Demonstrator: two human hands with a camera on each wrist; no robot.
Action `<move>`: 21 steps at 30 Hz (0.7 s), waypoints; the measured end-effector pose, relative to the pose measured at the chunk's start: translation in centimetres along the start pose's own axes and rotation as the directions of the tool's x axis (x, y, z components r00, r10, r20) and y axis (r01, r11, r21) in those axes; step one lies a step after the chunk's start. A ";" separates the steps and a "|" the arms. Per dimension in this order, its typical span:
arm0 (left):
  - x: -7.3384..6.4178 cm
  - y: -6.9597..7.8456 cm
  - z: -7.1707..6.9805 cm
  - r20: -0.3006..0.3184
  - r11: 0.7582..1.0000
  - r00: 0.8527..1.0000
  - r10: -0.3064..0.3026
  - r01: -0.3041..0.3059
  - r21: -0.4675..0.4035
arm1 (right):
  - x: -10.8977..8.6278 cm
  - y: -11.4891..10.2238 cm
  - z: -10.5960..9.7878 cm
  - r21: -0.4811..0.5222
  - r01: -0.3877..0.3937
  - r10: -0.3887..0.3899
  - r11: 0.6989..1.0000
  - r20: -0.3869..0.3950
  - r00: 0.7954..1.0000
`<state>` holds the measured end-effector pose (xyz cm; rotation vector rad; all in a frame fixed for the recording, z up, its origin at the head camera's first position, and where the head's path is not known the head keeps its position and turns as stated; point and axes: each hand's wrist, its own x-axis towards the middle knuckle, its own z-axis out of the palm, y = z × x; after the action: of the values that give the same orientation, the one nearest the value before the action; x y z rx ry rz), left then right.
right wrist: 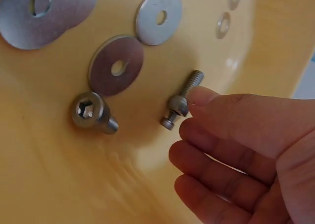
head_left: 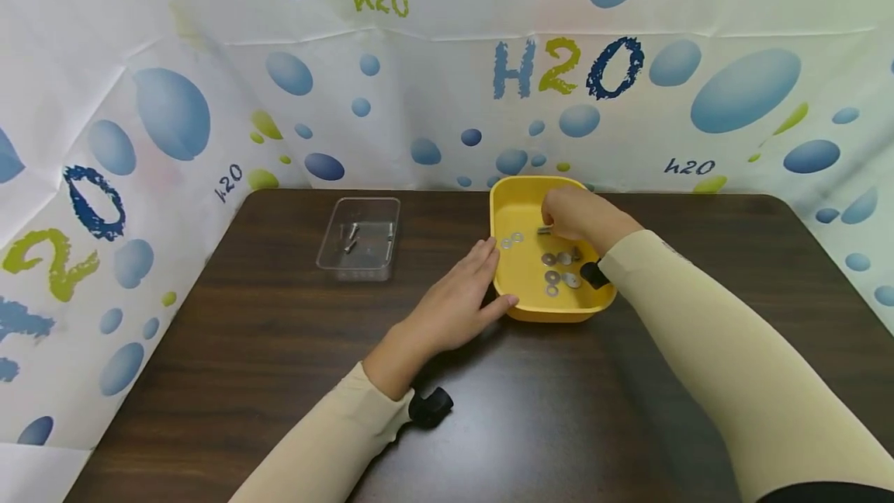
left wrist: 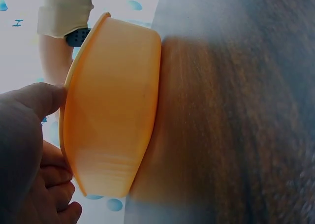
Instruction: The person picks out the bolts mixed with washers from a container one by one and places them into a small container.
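Observation:
My left hand [head_left: 454, 301] rests against the left side of a yellow plastic tray [head_left: 497, 212], its fingers extended and its thumb at the near rim. The tray's outer wall [left wrist: 113, 101] fills the middle of the left wrist view. Inside the tray, my right hand [head_left: 583, 216] pinches a small metal bolt [right wrist: 193, 81] by its threaded shank; the index fingertip is hidden behind the thumb. A hex-socket bolt [right wrist: 91, 111] lies close by, beside a flat washer [right wrist: 106, 76]. Several more washers [head_left: 549, 259] lie scattered over the tray floor.
To the left stands a clear plastic box [head_left: 342, 274] with several bolts [head_left: 351, 243] in it. Both sit on a dark wooden table [head_left: 279, 379]. Behind the table hangs a white curtain [head_left: 447, 84] with blue and green drops.

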<state>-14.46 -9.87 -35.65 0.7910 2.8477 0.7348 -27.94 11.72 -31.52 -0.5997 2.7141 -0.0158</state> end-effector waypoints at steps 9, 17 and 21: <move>0.1 -0.1 0.0 0.004 1.000 1.000 0.004 -0.004 0.007 | 0.9 0.1 0.6 -0.039 0.002 -0.002 0.999 -0.006 1.000; 0.1 -0.1 0.0 0.009 1.000 1.000 0.003 -0.003 0.014 | 1.3 -0.2 1.0 -0.038 0.014 -0.016 0.999 -0.037 0.999; 0.2 -0.2 0.0 0.009 1.000 1.000 0.005 -0.006 0.023 | 1.1 -0.3 0.9 0.001 0.030 -0.030 1.000 -0.035 0.999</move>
<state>-14.72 -9.96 -35.71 0.8034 2.8525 0.6987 -28.48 11.05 -32.73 -0.6451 2.7386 -0.0362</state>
